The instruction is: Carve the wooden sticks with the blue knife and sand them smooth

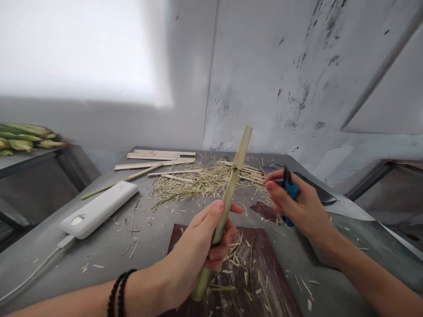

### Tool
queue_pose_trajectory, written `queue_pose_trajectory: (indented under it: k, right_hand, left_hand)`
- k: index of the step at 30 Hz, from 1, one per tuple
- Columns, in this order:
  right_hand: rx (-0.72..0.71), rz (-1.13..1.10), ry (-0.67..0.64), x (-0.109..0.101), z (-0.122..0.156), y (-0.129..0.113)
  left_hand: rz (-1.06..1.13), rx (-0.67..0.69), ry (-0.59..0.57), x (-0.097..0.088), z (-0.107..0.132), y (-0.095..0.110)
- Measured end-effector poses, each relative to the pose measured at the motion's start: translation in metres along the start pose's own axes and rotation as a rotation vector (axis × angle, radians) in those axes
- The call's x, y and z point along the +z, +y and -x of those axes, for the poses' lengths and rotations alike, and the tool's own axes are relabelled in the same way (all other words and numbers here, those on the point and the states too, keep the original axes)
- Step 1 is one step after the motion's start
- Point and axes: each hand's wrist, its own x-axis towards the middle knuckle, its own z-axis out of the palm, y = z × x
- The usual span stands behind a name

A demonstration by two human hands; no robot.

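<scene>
My left hand (213,237) is wrapped round a pale green plant stalk (238,158), which has one joint in its upper half. The stalk stands tilted, its top leaning away to the right and its lower end over a dark red-brown board (280,281). My right hand (302,202), to the right of the stalk and apart from it, is closed on a blue-handled cutter (291,190) with a dark upper end. Fingers cover part of the cutter, and its blade cannot be made out. Thin green shavings (246,264) lie on the board.
A heap of shavings (185,187) and several pale strips (155,165) lie at the back of the grey table (132,268). A white power bank (101,209) with a cable sits at left. A dark flat device (313,187) is behind my right hand. Green stalks (26,136) rest far left.
</scene>
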Motion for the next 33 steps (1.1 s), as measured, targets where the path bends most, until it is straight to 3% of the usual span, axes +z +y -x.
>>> queue_pose_trajectory:
  k: [3, 5, 7, 10, 15, 20, 24, 33]
  right_hand:
    - [0.128, -0.199, -0.040, 0.001, -0.006, 0.004]
    - [0.120, -0.067, -0.166, 0.001, -0.007, 0.005]
    - [0.089, 0.030, -0.207, 0.001, -0.005, 0.002]
    - [0.106, -0.098, -0.110, 0.002, 0.000, -0.005]
    - [0.090, -0.269, -0.108, 0.002, 0.001, -0.007]
    - [0.113, -0.421, 0.084, -0.006, -0.008, -0.005]
    - [0.158, -0.441, 0.102, -0.006, -0.011, -0.003]
    - [0.174, -0.476, 0.109, -0.003, -0.009, -0.003]
  left_hand:
    - [-0.003, 0.058, -0.001, -0.004, -0.005, 0.006]
    - [-0.002, 0.096, 0.000, -0.006, -0.007, 0.007]
    - [-0.013, 0.106, -0.008, -0.008, -0.008, 0.008]
    - [-0.065, 0.096, -0.051, -0.007, -0.008, 0.007]
    - [-0.243, 0.097, -0.025, -0.004, -0.008, 0.006]
    - [-0.515, 0.074, -0.088, -0.011, -0.013, 0.009]
    - [-0.661, 0.117, -0.137, -0.019, -0.017, 0.011]
    - [-0.778, 0.168, -0.092, -0.021, -0.017, 0.011]
